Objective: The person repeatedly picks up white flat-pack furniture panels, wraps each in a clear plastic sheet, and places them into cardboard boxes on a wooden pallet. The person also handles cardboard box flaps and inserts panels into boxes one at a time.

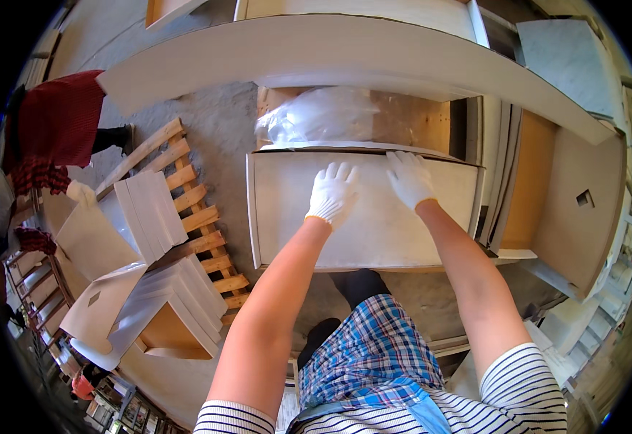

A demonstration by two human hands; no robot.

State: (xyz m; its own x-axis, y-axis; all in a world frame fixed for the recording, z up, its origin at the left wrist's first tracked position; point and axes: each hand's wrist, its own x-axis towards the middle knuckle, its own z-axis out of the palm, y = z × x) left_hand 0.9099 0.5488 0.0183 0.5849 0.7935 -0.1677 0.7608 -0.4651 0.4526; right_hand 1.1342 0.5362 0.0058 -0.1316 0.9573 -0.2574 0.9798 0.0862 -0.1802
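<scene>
Both my hands wear white knit gloves and rest on a closed white cardboard box (381,239) in front of me. My left hand (334,192) lies on its top left of the middle, fingers stretched toward the far edge. My right hand (408,179) lies flatter and farther right, its fingertips at that far edge. Neither hand grasps anything. Just beyond the box, clear plastic wrap (319,116) lies in a wooden-sided space. A long white cardboard strip (352,50) spans above it.
To the right stands an open cardboard box (576,195) with a small cut-out, beside upright white panels (500,166). On the left are a wooden pallet (200,217), stacked flat white boxes (153,217) and open cartons (178,333). A person in dark red (59,119) works at the far left.
</scene>
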